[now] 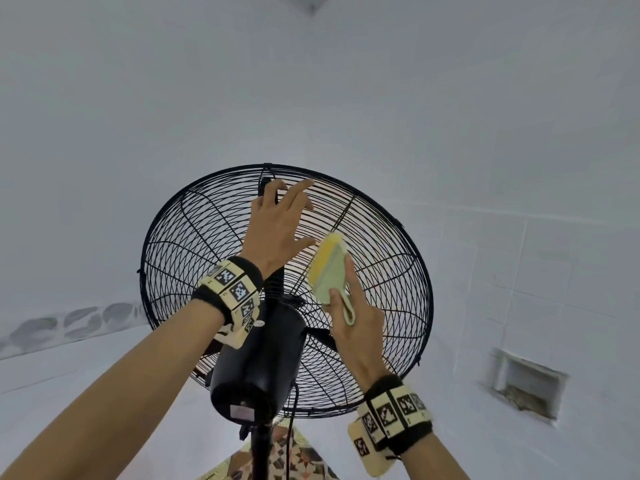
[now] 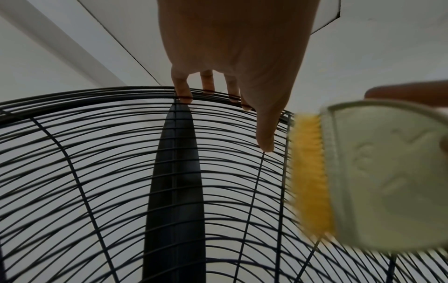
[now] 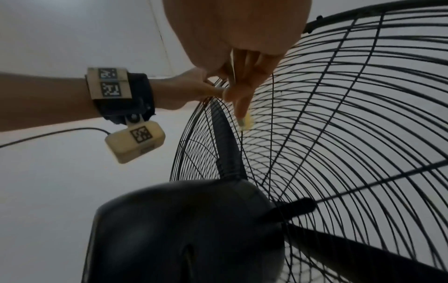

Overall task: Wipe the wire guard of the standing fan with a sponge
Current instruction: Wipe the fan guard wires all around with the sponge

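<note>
The standing fan's black wire guard is seen from behind, tilted toward a white wall. My left hand rests on the guard's top wires near the rim with fingers spread; the left wrist view shows the left hand with fingertips on the upper rim. My right hand grips a sponge, yellow foam on a pale green plastic back with a loop handle. It is held against the rear wires right of centre. The sponge is blurred in the left wrist view. Only a yellow sliver of the sponge shows past my right hand.
The black motor housing juts toward me just below both wrists, on a black pole with a cord hanging beside it. A dark blade stands still inside the guard. A wall vent sits low right.
</note>
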Demonstrator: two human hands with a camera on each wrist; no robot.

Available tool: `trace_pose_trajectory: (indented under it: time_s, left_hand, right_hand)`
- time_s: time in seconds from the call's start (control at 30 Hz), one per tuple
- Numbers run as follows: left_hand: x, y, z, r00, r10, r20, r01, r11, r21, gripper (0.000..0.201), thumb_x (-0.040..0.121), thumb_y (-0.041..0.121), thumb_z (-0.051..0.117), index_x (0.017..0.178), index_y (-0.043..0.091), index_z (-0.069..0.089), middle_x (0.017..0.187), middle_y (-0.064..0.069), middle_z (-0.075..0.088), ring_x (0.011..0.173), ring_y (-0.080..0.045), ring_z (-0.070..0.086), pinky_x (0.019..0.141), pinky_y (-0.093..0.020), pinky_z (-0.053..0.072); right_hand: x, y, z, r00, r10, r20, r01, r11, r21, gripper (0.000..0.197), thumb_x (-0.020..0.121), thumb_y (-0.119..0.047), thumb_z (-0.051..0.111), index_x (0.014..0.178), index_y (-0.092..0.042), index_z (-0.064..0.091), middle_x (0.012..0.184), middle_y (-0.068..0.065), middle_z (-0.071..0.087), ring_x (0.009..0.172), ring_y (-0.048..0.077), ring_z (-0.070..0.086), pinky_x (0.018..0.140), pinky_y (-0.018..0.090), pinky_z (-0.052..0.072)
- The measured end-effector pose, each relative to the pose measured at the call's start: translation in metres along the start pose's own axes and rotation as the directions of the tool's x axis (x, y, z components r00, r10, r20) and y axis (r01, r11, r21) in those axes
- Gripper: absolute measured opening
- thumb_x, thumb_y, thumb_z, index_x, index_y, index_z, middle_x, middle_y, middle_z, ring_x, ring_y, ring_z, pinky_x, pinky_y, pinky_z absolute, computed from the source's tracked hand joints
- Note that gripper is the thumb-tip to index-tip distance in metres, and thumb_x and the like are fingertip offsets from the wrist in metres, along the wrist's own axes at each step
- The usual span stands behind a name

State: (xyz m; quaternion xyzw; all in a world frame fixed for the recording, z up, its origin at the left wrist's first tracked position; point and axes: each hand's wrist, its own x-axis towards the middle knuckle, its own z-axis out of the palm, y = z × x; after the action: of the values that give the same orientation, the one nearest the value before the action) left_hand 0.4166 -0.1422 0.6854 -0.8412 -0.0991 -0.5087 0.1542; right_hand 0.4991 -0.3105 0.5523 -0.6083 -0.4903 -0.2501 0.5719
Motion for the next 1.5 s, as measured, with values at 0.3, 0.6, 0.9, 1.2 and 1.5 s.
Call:
trace_pose_trajectory:
  time_s: [0.3,0.6,0.9,1.2,1.5]
  left_hand:
    - [0.0,-0.002,0.002,1.0,0.013,-0.014,-0.013,1.0,-0.002,0.068,0.068,0.047,0.091,0.121,0.019,0.059,0.163,0.009,0.038,0.133,-0.032,0.04,0.092,-0.05,0.044]
    - [-0.002,-0.003,-0.004,0.999,0.034,-0.022,-0.035,0.998,-0.044,0.066,0.065,0.044,0.093,0.117,0.022,0.061,0.161,0.009,0.041,0.131,-0.03,0.038,0.089,-0.048,0.043]
    - [-0.003,-0.004,-0.003,0.999,0.041,-0.017,-0.042,0.999,-0.018,0.063,0.069,0.045,0.09,0.12,0.023,0.059,0.163,0.009,0.037,0.133,-0.031,0.038,0.09,-0.048,0.043]
    - [-0.02,-0.033,0.005,0.984,0.17,-0.047,-0.173,0.984,-0.049,0.053,0.084,0.014,0.075,0.134,0.009,0.057,0.161,-0.01,0.04,0.15,-0.035,0.033,0.121,-0.051,0.034]
    - [-0.02,-0.017,0.0,0.997,0.036,-0.073,-0.029,0.995,0.097,0.061,0.078,0.034,0.079,0.132,0.02,0.057,0.161,-0.004,0.04,0.147,-0.032,0.036,0.113,-0.056,0.029]
  right_hand:
    - [0.005,0.006,0.003,0.998,0.005,-0.059,-0.005,1.0,-0.004,0.063,0.107,-0.042,0.05,0.154,-0.064,0.014,0.059,0.007,0.061,0.044,0.025,0.055,0.044,0.043,0.053]
    - [0.004,0.001,0.009,0.992,-0.08,-0.095,0.08,0.997,-0.002,0.063,0.108,-0.04,0.048,0.157,-0.058,0.014,0.056,-0.001,0.055,0.041,0.017,0.052,0.041,0.03,0.052]
    - [-0.001,-0.002,0.007,0.987,-0.077,-0.143,0.078,0.997,0.004,0.062,0.108,-0.039,0.048,0.157,-0.057,0.015,0.061,0.002,0.061,0.047,0.017,0.057,0.045,0.03,0.053]
    - [-0.019,0.009,0.006,0.997,-0.073,-0.012,0.073,0.997,0.026,0.063,0.11,-0.035,0.048,0.156,-0.06,0.015,0.064,-0.002,0.062,0.048,0.013,0.058,0.044,0.026,0.053]
    - [-0.032,0.021,0.016,0.992,-0.021,0.123,0.033,0.994,-0.099,0.06,0.109,-0.035,0.047,0.158,-0.055,0.019,0.055,0.004,0.053,0.044,0.02,0.046,0.04,0.032,0.045]
